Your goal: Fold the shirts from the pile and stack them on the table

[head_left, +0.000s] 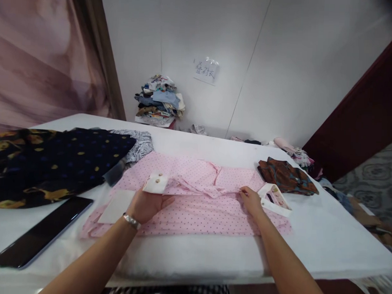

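A pink polka-dot shirt (194, 207) lies spread across the white table (324, 241). My left hand (147, 204), with a bracelet on its wrist, is closed on the shirt's white cuff (156, 183), which carries two buttons, and holds it just above the fabric. My right hand (250, 200) pinches a fold of the pink fabric near the middle right, beside the white collar (274, 201). A second white cuff (116, 206) lies flat to the left of my left hand.
Dark patterned garments (50, 163) are piled at the left of the table, with a black-and-white printed cloth (138, 145) behind them. A dark tablet (41, 231) lies near the front left edge. A folded brown patterned cloth (286, 176) sits at the right. A stack of clothes (160, 100) stands against the wall.
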The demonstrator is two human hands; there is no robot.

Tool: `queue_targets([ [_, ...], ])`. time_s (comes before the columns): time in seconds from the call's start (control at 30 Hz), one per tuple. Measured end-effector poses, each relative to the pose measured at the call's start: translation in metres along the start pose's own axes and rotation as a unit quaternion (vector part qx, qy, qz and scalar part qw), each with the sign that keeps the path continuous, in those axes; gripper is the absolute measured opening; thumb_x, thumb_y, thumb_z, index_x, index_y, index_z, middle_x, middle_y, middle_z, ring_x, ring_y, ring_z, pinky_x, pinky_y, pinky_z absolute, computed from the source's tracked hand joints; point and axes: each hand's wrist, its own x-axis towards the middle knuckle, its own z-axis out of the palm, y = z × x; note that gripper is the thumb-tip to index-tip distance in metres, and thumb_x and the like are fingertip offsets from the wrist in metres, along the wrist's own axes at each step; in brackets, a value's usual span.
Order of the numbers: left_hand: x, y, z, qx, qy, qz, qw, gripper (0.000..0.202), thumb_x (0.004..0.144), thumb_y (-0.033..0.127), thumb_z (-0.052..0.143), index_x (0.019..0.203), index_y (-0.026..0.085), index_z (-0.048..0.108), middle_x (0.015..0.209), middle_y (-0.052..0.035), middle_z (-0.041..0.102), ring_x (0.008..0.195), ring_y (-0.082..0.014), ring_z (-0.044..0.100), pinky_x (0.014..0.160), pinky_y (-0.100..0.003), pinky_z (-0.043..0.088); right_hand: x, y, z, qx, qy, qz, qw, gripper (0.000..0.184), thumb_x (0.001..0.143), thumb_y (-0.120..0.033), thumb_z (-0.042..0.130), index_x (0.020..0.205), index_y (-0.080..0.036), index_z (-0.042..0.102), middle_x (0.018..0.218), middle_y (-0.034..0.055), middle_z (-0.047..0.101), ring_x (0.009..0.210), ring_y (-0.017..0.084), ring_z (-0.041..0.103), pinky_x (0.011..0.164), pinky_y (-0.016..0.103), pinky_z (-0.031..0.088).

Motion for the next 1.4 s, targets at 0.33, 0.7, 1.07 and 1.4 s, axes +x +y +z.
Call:
queue_targets([
  [0.33,-0.006,0.079,-0.003,-0.005,-0.055,0.1,0.993,0.015,0.071,0.034,0.068,0.075,0.019,0.069,0.113,-0.0078,0.065,0.113,-0.0268,0.055,0.098,-0.042,0.045,0.001,-0.015,-0.007,0.024,-0.018,-0.007,1.0,0.023,0.078,-0.033,0.046,0.083,-0.022,0.065,0.079,0.0031,0.069,0.074,0.019,0.062,0.067,0.029,0.043],
  [0.7,-0.011,0.092,-0.036,0.622,-0.032,0.139,0.77,0.036,0.068,0.003,0.036,0.076,0.019,0.067,0.128,-0.0058,0.055,0.093,-0.0185,0.062,0.073,-0.03,0.049,-0.002,-0.015,-0.008,0.02,-0.023,-0.017,0.999,0.025,0.079,-0.035,0.045,0.084,-0.02,0.065,0.078,0.004,0.068,0.074,0.021,0.062,0.069,0.032,0.045],
  [1.07,-0.021,0.116,0.062,0.542,-0.145,0.423,0.711,0.021,0.085,0.009,0.044,0.087,0.017,0.063,0.088,-0.0066,0.064,0.085,-0.0179,0.057,0.077,-0.032,0.046,-0.042,-0.157,-0.008,0.132,-0.227,-0.22,0.939,0.071,0.074,-0.044,0.069,0.138,-0.029,0.043,0.142,0.0056,0.047,0.127,0.026,0.045,0.103,0.044,0.038],
  [1.4,0.058,0.054,0.006,0.532,-0.072,0.13,0.834,0.055,0.087,0.019,0.038,0.142,0.025,0.035,0.138,-0.0043,0.052,0.119,-0.0164,0.053,0.098,-0.03,0.046,-0.001,-0.14,-0.065,0.189,-0.01,0.016,0.982,0.038,0.07,-0.053,0.067,0.064,-0.016,0.068,0.063,0.0063,0.067,0.063,0.021,0.062,0.061,0.031,0.049],
])
